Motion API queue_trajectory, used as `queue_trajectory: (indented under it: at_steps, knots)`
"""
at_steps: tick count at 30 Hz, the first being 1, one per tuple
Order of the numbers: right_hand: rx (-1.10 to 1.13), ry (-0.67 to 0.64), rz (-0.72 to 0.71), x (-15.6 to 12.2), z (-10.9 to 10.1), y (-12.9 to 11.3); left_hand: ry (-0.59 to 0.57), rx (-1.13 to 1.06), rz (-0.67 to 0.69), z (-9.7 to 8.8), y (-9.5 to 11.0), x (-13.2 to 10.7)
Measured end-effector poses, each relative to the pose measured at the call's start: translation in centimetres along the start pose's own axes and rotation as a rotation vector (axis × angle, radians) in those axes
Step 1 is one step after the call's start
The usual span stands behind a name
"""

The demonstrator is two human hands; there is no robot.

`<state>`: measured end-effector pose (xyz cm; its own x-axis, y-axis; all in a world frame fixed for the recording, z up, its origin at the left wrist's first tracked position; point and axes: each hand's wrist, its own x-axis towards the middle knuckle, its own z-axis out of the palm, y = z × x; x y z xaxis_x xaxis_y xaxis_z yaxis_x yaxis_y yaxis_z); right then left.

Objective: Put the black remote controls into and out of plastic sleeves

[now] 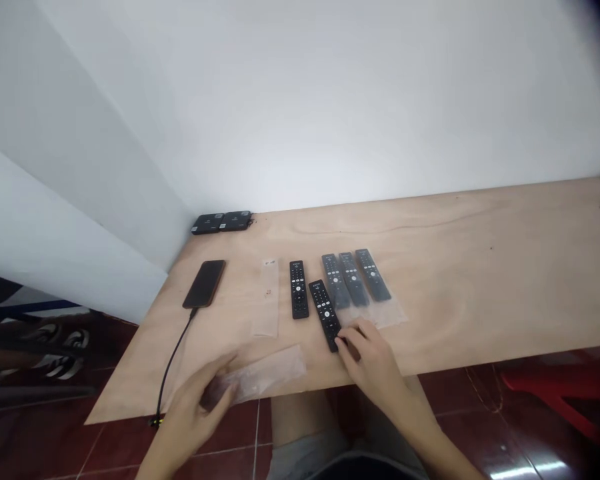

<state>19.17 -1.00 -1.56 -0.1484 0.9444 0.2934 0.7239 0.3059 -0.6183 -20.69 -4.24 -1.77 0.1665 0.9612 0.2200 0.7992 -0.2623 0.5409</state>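
Note:
Near the table's front edge, my left hand (200,399) holds a clear plastic sleeve (275,370) by one end, its thumb and fingers closing on it. My right hand (367,350) grips the lower end of a black remote control (324,310) between thumb and fingers; the remote lies tilted on the table. Just left of it rests a second bare remote (298,290). To the right, several remotes (373,275) lie side by side in clear sleeves. Another flat sleeve (267,300) with small print lies farther left.
A smartphone (205,283) with a black cable (173,363) running over the table edge lies at the left. Two black boxes (223,222) stand in the back left corner by the wall. A red plastic stool (555,387) is below the table at the right.

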Motion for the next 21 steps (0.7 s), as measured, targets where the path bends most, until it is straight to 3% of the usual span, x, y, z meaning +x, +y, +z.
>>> queue_trajectory:
  at_steps: [3, 13, 18, 21]
  knots:
    - [-0.052, 0.006, -0.184, -0.4, 0.1, 0.1, 0.012, -0.013, 0.043, 0.5, 0.7, 0.3]
    - [-0.275, 0.077, -0.148, 4.9, 2.3, -0.1, -0.077, -0.041, 0.168, 2.6, 3.8, 2.4]
    - [-0.173, 0.053, -0.153, 5.0, 1.3, -1.0, -0.094, -0.047, 0.201, 3.4, 5.4, 3.3]
    - [-0.033, -0.069, -0.194, 3.3, 0.4, -2.1, -0.103, -0.087, 0.212, 3.9, 6.5, 3.9]
